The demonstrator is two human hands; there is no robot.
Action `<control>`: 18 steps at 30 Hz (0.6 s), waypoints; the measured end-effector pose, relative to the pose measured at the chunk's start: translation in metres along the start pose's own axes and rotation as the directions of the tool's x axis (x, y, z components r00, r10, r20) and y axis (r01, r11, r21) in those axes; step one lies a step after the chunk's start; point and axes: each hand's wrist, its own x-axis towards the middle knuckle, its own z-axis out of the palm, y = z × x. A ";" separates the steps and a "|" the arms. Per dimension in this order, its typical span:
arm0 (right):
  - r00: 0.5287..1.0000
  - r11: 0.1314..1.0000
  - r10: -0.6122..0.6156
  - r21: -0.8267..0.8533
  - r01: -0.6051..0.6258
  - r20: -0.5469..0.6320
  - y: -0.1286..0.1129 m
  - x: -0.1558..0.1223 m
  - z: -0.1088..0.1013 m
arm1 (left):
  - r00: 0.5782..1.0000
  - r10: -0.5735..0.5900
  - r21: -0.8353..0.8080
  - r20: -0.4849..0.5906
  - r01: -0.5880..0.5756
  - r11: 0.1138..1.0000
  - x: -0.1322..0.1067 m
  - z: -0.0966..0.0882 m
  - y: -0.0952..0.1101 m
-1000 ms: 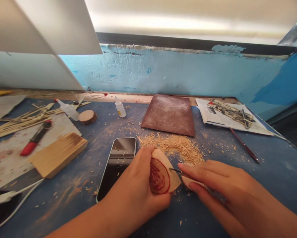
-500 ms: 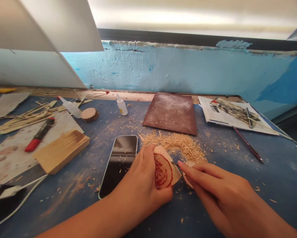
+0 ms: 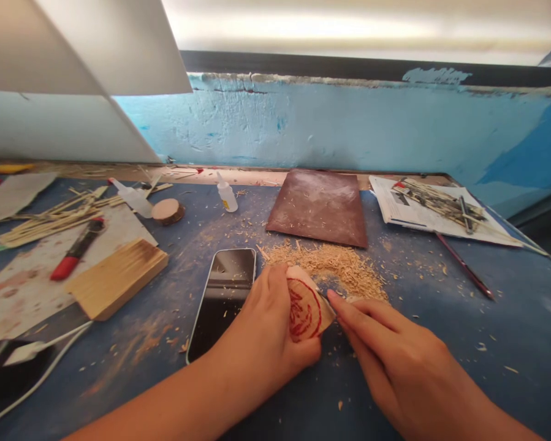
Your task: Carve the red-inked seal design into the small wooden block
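Note:
In the head view my left hand (image 3: 275,312) is closed round a pale wooden piece with a red drawing (image 3: 305,309), whose right edge tapers to a corner. My right hand (image 3: 395,349) pinches a thin carving knife (image 3: 325,297); its narrow blade lies against the right edge of the wood, and its handle is mostly hidden in my fingers. Just beyond both hands spreads a heap of wood shavings (image 3: 344,266). A smartphone (image 3: 224,294) lies flat beside my left hand, partly covered by it.
Behind the shavings rests a brown sandpaper sheet (image 3: 321,208). At left are a wooden block (image 3: 116,278), a red-and-black marker (image 3: 77,248), a round wood slice (image 3: 167,211) and a small glue bottle (image 3: 227,195). A pencil (image 3: 466,266) and papers with sticks (image 3: 445,211) lie right.
My right hand has shifted slightly, and the blade has slid down along the wood's right edge. A pale patch under my right fingers is now mostly out of sight. My left hand keeps its grip.

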 end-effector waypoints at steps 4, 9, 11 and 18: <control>0.999 0.997 0.035 0.067 -0.036 0.011 0.001 0.003 0.002 | 1.000 0.005 -0.001 0.005 -0.005 1.000 0.001 0.000 0.000; 0.999 1.000 0.024 0.015 -0.025 0.039 0.000 0.004 0.003 | 1.000 0.007 0.014 -0.021 -0.007 1.000 0.001 0.003 -0.001; 0.998 0.997 0.046 0.054 -0.048 0.035 -0.002 0.006 0.001 | 1.000 -0.001 0.012 -0.027 0.001 1.000 0.001 0.004 -0.001; 0.998 0.998 0.029 0.063 -0.025 -0.050 -0.002 0.004 0.001 | 0.999 0.012 -0.005 -0.029 -0.013 1.000 0.000 0.003 -0.001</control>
